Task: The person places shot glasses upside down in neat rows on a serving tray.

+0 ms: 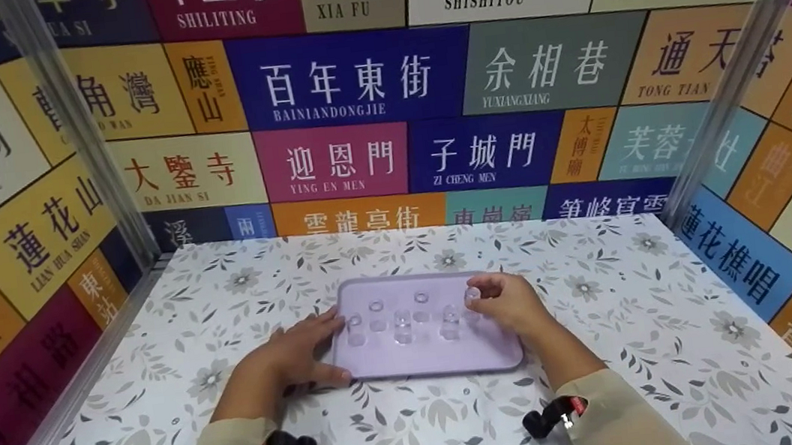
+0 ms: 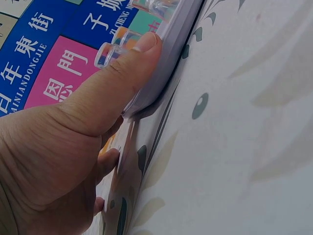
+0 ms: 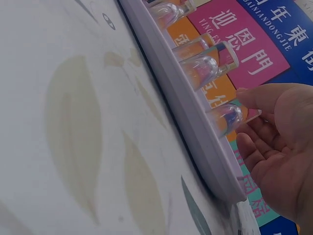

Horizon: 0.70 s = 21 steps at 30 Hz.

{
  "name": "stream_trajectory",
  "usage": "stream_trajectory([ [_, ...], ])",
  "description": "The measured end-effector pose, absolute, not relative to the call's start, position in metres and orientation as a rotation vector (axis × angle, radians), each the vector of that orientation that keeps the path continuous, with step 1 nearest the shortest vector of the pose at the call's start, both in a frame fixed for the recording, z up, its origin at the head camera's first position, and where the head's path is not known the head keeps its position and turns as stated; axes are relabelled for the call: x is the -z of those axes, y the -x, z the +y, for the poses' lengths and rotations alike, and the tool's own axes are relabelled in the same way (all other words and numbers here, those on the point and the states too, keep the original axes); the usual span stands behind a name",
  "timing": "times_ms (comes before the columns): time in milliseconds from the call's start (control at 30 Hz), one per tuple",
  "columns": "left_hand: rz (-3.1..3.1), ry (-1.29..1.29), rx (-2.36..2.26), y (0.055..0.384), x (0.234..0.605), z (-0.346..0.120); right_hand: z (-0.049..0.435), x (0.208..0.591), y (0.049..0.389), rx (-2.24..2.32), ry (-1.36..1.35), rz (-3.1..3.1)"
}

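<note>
A light purple tray (image 1: pixel 399 369) lies on the flower-patterned table, bearing several small clear cups. My left hand (image 1: pixel 299 355) rests at the tray's left edge with fingers spread; its thumb (image 2: pixel 132 63) lies against the rim near the front corner. With thumb and fingers, my right hand (image 1: pixel 515 302) pinches the top of a clear cup (image 3: pixel 226 119) at the tray's back right. That cup stands upright on or close over the tray, partly hidden by the fingers in the head view. Another cup (image 1: pixel 449 323) stands just left of it.
The remaining cups, such as a front middle cup (image 1: pixel 402 327) and a back left cup (image 1: pixel 377 315), stand in two loose rows. Behind the table (image 1: pixel 422 438) rise walls of coloured sign panels (image 1: pixel 348 77), with clear corner posts at left and right.
</note>
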<state>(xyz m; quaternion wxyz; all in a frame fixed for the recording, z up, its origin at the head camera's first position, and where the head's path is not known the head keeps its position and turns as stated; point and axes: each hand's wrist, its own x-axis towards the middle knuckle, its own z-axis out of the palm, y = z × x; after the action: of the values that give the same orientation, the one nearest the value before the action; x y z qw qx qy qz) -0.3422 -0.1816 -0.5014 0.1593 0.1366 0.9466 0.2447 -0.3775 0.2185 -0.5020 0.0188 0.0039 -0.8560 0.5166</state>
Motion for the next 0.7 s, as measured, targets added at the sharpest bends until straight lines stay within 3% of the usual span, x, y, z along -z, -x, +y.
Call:
stream_trajectory([
  [700,2.69,-0.382,-0.709,0.342,0.5,-0.181,0.23,0.496,0.376,-1.564,-0.047,-2.683],
])
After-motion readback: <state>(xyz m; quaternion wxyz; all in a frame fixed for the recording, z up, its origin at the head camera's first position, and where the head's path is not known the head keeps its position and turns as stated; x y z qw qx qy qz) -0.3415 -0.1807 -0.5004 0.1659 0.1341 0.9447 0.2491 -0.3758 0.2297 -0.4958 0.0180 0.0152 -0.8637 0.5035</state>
